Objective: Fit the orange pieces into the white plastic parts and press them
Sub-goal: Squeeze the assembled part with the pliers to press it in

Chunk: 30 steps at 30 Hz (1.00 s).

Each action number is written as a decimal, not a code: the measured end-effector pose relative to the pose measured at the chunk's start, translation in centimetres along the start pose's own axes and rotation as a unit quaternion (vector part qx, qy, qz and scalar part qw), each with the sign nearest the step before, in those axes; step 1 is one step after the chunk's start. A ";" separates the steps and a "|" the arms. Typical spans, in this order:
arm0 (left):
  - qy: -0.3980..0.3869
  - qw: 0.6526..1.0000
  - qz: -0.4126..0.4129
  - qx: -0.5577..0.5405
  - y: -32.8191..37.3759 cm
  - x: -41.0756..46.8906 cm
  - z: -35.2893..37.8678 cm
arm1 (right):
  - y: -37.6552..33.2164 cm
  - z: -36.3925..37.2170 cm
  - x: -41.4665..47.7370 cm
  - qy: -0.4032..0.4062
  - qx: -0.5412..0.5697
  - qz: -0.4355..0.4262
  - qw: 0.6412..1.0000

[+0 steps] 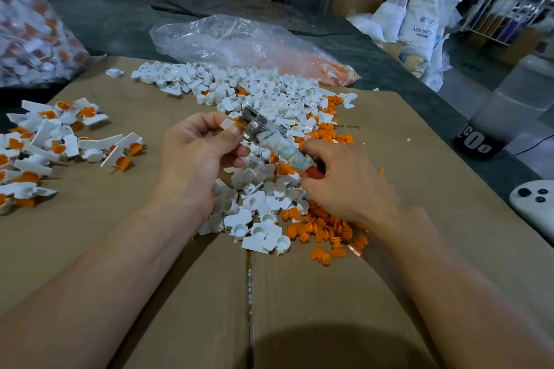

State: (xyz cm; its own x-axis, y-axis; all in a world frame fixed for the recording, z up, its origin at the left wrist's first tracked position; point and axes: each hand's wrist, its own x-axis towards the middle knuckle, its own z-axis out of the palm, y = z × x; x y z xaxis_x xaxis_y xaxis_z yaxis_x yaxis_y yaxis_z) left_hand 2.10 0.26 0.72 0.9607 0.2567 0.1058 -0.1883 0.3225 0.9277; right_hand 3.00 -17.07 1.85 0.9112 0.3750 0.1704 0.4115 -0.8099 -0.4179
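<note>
The white plastic part (229,124) in the left hand (198,156) is mostly hidden behind the thumb and the metal head of the tool (280,149). Only a white corner and a sliver of orange show, so whether an orange piece sits inside it cannot be told. The left fingers (207,124) are curled, pinching that part against the thumb above the middle of the cardboard surface (150,263).

The tool's taped handle slants down to the right, and its red end disappears under the right hand (350,186). The right fingers (317,148) are wrapped closed around that end. The metal head meets the pinched part, but the contact itself is blurred.

Below the 2 hands lies the loose white pile (263,90), running from near to far. The loose orange pieces (326,229) lie along its right side, partly covered by the right wrist. A heap of assembled parts (45,141) lies to the left, cut by the frame edge.

Far off, a clear bag (239,39) lies on its side with orange showing at its right end. At far left a second bag (27,24) is blurred and cut off. At the right edge a white device (536,204) is only partly in frame.
</note>
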 end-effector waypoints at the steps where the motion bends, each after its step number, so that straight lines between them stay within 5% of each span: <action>1: 0.000 1.000 0.000 0.001 0.0 0.0 0.0 | 0.0 0.0 0.0 -0.001 0.000 0.000 1.000; 30: 0.008 1.000 -0.004 0.000 0.0 0.0 0.0 | -0.2 0.0 -0.1 -0.002 -0.011 -0.002 1.000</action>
State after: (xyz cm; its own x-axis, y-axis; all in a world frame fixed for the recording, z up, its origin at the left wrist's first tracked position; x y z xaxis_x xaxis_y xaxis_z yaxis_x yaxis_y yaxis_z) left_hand 2.15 0.27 0.73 0.9587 0.2689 0.0921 -0.1804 0.3253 0.9282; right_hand 2.87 -16.95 1.94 0.9097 0.3799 0.1678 0.4151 -0.8182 -0.3977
